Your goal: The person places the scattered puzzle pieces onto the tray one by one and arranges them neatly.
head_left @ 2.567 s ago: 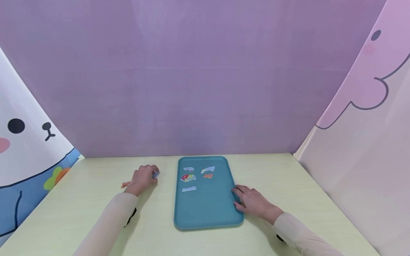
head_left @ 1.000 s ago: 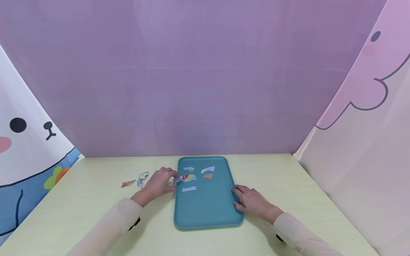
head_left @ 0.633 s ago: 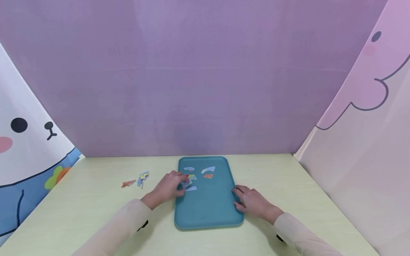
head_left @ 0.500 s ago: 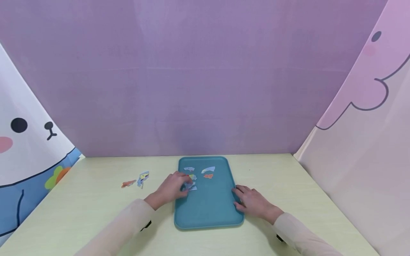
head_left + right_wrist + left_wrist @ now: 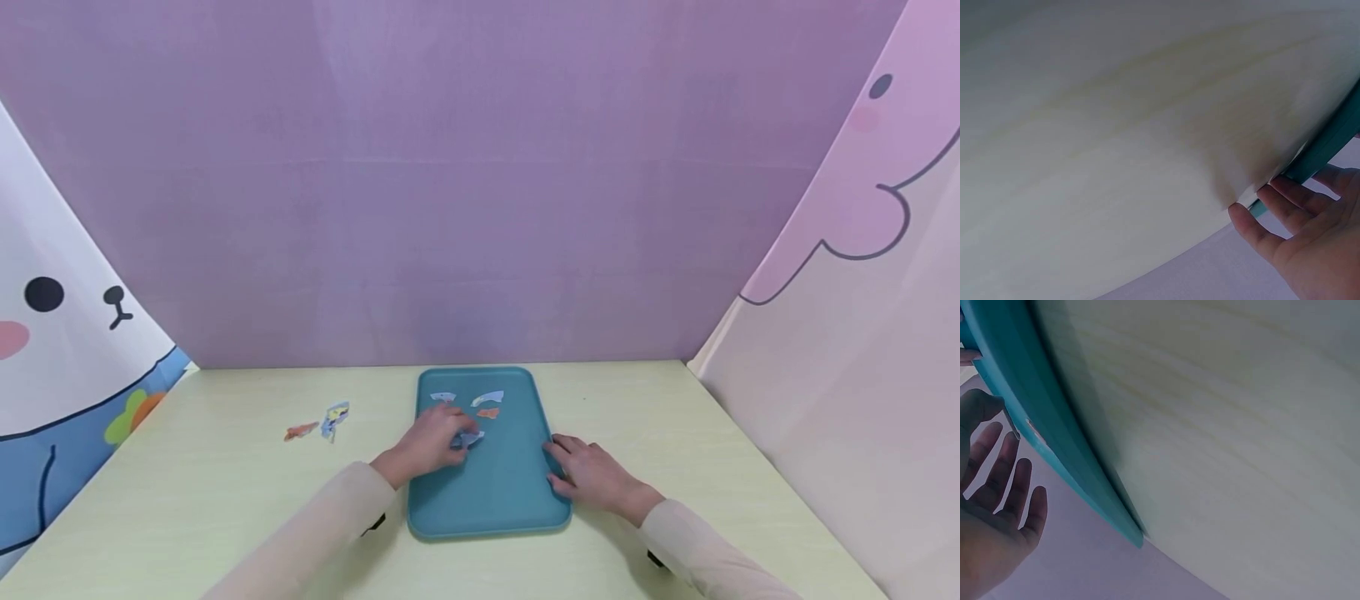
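My left hand [image 5: 429, 442] is over the left half of the teal tray [image 5: 491, 496]. Between thumb and fingertips it pinches a small light-blue printed paper piece [image 5: 472, 438], which the left wrist view shows edge-on as a thin piece [image 5: 1012, 423]. The other fingers are loosely spread. My right hand [image 5: 592, 472] rests at the tray's right edge, fingertips touching the rim, fingers loosely bent in the right wrist view. Toward the tray's far end lie a whitish-blue strip [image 5: 489, 398], an orange piece [image 5: 488, 413] and a pale piece [image 5: 443, 397]. My left hand hides other pieces.
Left of the tray, an orange piece [image 5: 302, 431] and a blue-yellow piece [image 5: 335, 420] lie on the pale wooden table [image 5: 225, 492]. A purple cloth wall [image 5: 480, 208] stands behind the table, with printed cloths at both sides.
My left hand picked up the light-blue piece from the table left of the tray and carried it rightward over the tray, beyond the pieces at left. My right hand has stayed at the rim.
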### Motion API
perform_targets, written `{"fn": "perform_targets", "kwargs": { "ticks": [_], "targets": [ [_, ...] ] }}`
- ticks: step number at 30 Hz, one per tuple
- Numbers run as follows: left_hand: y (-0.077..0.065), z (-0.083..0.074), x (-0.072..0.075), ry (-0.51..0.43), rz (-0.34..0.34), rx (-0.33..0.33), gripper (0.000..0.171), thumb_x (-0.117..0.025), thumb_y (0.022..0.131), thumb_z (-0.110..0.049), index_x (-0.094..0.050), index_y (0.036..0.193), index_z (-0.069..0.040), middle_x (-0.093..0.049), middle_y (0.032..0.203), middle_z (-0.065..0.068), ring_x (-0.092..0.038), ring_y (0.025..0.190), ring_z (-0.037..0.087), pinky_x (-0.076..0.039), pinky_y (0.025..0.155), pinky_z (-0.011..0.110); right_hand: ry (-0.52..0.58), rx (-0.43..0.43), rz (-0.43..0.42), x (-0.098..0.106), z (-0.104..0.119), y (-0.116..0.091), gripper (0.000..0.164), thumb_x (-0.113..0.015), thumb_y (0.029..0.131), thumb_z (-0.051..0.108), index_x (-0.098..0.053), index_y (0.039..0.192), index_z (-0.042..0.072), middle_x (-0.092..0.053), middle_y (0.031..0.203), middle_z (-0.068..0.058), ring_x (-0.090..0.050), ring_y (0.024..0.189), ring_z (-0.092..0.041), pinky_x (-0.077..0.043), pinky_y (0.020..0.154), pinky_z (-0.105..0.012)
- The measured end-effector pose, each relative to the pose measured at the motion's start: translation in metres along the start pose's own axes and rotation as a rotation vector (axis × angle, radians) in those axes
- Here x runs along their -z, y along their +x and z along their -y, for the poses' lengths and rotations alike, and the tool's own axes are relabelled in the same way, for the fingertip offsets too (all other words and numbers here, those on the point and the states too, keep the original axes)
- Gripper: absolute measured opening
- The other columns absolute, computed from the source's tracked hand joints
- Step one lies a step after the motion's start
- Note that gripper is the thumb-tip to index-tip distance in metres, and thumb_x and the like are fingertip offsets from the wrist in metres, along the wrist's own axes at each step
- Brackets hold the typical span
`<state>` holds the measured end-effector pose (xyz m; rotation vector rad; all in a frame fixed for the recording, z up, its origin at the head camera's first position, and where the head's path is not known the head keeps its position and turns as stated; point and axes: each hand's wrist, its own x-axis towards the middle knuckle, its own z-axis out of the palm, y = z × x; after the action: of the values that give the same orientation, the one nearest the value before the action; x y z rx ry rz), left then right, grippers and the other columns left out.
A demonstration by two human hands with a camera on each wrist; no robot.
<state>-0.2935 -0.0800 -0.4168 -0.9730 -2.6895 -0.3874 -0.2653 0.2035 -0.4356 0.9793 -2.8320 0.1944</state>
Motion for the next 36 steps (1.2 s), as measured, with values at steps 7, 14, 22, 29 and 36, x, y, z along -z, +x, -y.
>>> {"fn": "perform_targets", "kwargs": {
  "ticks": [7,14,22,29,36],
  "targets": [
    [0.010,-0.004,-0.007,0.011,0.025,0.006,0.025,-0.070,0.073,-0.017,-0.069,0.097,-0.017,-0.066,0.097,-0.003,-0.059,0.089,0.015,-0.048,0.080,0.036,-0.011,0.005,-0.001,0.000,-0.001,0.000,0.046,-0.055,0.089,0.030,-0.051,0.124,0.000,-0.051,0.127,-0.020,-0.050,0.116,-0.034,-0.047,0.081,-0.048],
    [0.020,-0.007,-0.010,-0.011,0.062,0.040,0.031,-0.069,0.073,-0.015,-0.068,0.103,-0.019,-0.061,0.121,-0.006,-0.056,0.087,0.017,-0.043,0.062,0.026,-0.024,-0.001,-0.003,0.000,-0.003,0.000,0.047,-0.055,0.089,0.031,-0.051,0.124,0.001,-0.051,0.126,-0.019,-0.051,0.115,-0.033,-0.047,0.081,-0.047],
    [0.027,-0.009,-0.010,-0.039,0.097,0.051,0.029,-0.070,0.074,-0.015,-0.068,0.103,-0.016,-0.057,0.128,-0.005,-0.057,0.096,0.020,-0.044,0.084,0.035,-0.031,0.001,0.000,-0.001,-0.003,0.001,0.047,-0.054,0.089,0.032,-0.051,0.125,0.002,-0.051,0.127,-0.018,-0.051,0.115,-0.032,-0.047,0.081,-0.047],
    [0.029,-0.007,-0.016,-0.034,0.087,0.056,0.027,-0.072,0.073,-0.016,-0.069,0.100,-0.016,-0.064,0.115,-0.004,-0.058,0.091,0.019,-0.045,0.083,0.035,-0.031,0.001,0.006,-0.003,-0.002,0.001,0.048,-0.054,0.089,0.032,-0.051,0.125,0.001,-0.051,0.127,-0.019,-0.051,0.115,-0.032,-0.047,0.082,-0.047],
    [0.032,-0.006,-0.016,-0.073,0.091,0.085,0.025,-0.072,0.074,-0.016,-0.069,0.098,-0.015,-0.068,0.104,-0.002,-0.056,0.082,0.014,-0.045,0.076,0.032,-0.027,-0.003,-0.001,-0.003,-0.002,0.001,0.047,-0.055,0.088,0.031,-0.051,0.124,0.001,-0.051,0.127,-0.019,-0.051,0.115,-0.033,-0.048,0.081,-0.047]
  ]
}}
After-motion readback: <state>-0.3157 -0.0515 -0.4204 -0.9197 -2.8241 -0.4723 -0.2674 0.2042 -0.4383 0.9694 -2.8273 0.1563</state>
